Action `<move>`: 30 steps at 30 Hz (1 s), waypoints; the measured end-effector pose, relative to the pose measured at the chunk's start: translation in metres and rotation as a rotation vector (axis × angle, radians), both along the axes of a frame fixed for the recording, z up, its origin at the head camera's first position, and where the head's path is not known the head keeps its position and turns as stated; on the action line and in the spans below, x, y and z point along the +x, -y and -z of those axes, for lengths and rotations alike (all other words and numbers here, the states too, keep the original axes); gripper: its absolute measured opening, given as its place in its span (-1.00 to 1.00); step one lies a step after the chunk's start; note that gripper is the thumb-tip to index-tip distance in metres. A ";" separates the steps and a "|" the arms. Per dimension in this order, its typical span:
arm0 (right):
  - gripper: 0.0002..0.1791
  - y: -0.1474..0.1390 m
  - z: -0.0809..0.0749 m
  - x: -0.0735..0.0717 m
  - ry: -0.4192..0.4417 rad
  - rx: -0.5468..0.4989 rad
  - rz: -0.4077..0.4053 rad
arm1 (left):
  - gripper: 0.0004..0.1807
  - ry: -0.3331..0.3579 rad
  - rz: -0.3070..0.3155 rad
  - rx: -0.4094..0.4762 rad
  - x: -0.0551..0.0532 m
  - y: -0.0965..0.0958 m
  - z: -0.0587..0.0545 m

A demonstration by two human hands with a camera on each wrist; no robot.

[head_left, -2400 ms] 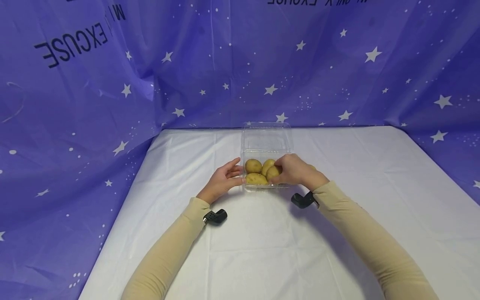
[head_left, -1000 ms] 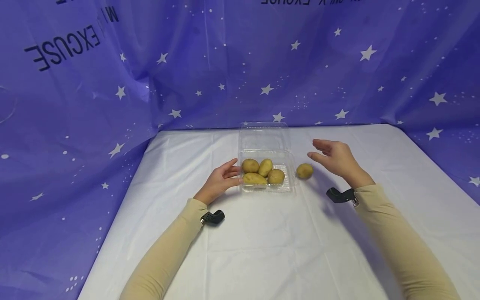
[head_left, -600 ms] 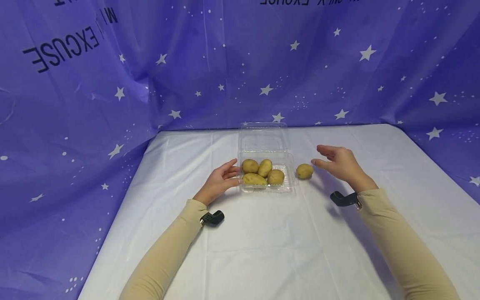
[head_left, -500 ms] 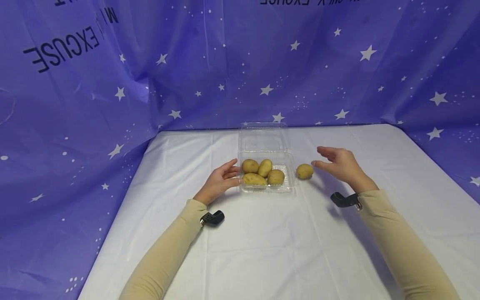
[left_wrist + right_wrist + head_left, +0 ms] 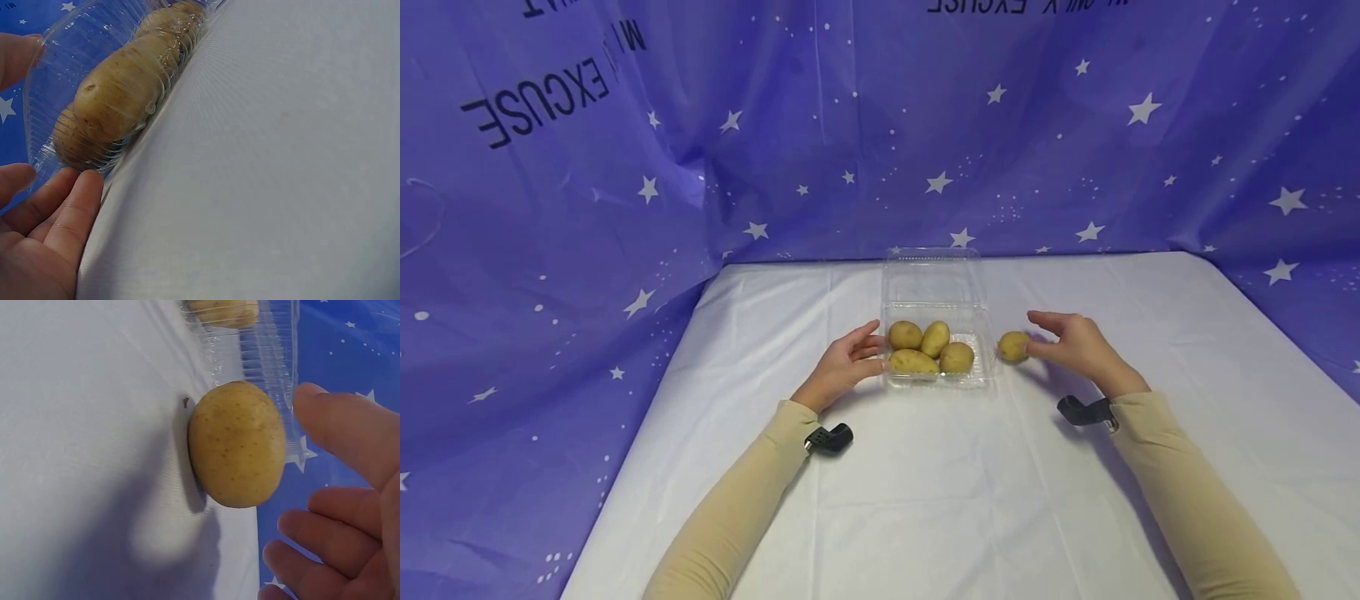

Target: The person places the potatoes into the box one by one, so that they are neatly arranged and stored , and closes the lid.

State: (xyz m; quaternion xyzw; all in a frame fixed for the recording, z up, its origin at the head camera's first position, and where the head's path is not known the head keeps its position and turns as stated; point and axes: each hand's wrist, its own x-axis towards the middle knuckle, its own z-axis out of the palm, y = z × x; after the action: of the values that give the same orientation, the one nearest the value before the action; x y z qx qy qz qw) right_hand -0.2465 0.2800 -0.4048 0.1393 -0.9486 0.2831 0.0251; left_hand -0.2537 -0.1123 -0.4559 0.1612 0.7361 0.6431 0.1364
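A clear plastic clamshell box (image 5: 977, 377) stands on the table with its lid raised at the back. Several potatoes (image 5: 913, 362) lie in it, mostly toward its left. My left hand (image 5: 841, 367) is at the box's left side, its fingertips (image 5: 92, 181) right against the ribbed plastic wall and the thumb up near the rim. Just right of the box, a single potato (image 5: 237, 444) rests on the cloth. My right hand (image 5: 1078, 348) hovers to the right of that potato with thumb and fingers spread, the thumb overlapping it in the head view; nothing is in its grasp.
A white cloth (image 5: 910, 500) covers the table. Behind and to the left hangs a purple-blue curtain (image 5: 820, 150) with white stars. A dark camera mount sits on each wrist, the right one (image 5: 1084, 411) over the cloth.
My right hand, earlier over the potatoes inside the box, moved out to the right, then came down toward the loose potato. The left hand has stayed at the box's side.
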 end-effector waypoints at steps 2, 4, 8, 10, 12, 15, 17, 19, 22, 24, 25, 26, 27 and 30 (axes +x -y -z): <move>-0.29 0.000 0.004 -0.001 0.022 -0.005 -0.005 | -0.11 -0.001 -0.002 0.000 0.000 0.000 0.001; -0.27 0.001 0.008 -0.003 0.036 -0.007 -0.017 | -0.11 -0.003 -0.003 -0.003 0.000 0.000 0.001; -0.23 0.003 0.013 -0.005 0.078 -0.001 -0.035 | -0.12 -0.009 0.002 -0.008 0.001 0.000 0.000; -0.22 0.004 0.016 -0.005 0.098 0.005 -0.036 | -0.12 -0.012 0.006 -0.012 0.001 -0.001 0.000; -0.21 0.004 0.018 -0.005 0.114 0.008 -0.035 | -0.12 -0.013 0.010 -0.012 0.001 -0.001 0.000; -0.22 0.005 0.021 -0.005 0.110 0.001 -0.041 | -0.11 -0.011 0.007 -0.012 0.002 -0.001 0.000; -0.23 0.006 0.022 -0.006 0.102 -0.003 -0.042 | -0.11 -0.012 0.005 -0.011 0.002 -0.001 -0.001; -0.23 0.006 0.022 -0.006 0.100 -0.003 -0.041 | -0.11 -0.013 0.003 -0.013 0.001 -0.001 -0.001; -0.24 0.007 0.024 -0.007 0.096 -0.004 -0.038 | -0.11 -0.010 0.004 -0.017 0.001 -0.001 -0.001; -0.24 0.007 0.025 -0.007 0.092 -0.009 -0.038 | -0.10 -0.005 0.004 -0.017 0.000 -0.001 -0.001; -0.24 0.007 0.026 -0.007 0.089 -0.012 -0.039 | -0.10 -0.004 0.004 -0.017 0.000 0.000 -0.001; -0.24 0.007 0.027 -0.007 0.086 -0.016 -0.040 | -0.10 -0.003 0.003 -0.017 0.000 0.000 -0.001; -0.24 0.007 0.028 -0.007 0.083 -0.018 -0.042 | -0.10 -0.002 0.003 -0.017 0.000 0.000 0.000; -0.25 0.008 0.030 -0.007 0.071 -0.021 -0.044 | -0.10 -0.005 -0.001 -0.015 0.000 0.000 0.000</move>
State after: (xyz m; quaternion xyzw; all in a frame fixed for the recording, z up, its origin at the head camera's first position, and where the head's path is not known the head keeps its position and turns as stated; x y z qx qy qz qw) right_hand -0.2537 0.2725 -0.4347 0.1495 -0.9426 0.2982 -0.0136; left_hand -0.2541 -0.1127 -0.4561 0.1615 0.7413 0.6372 0.1357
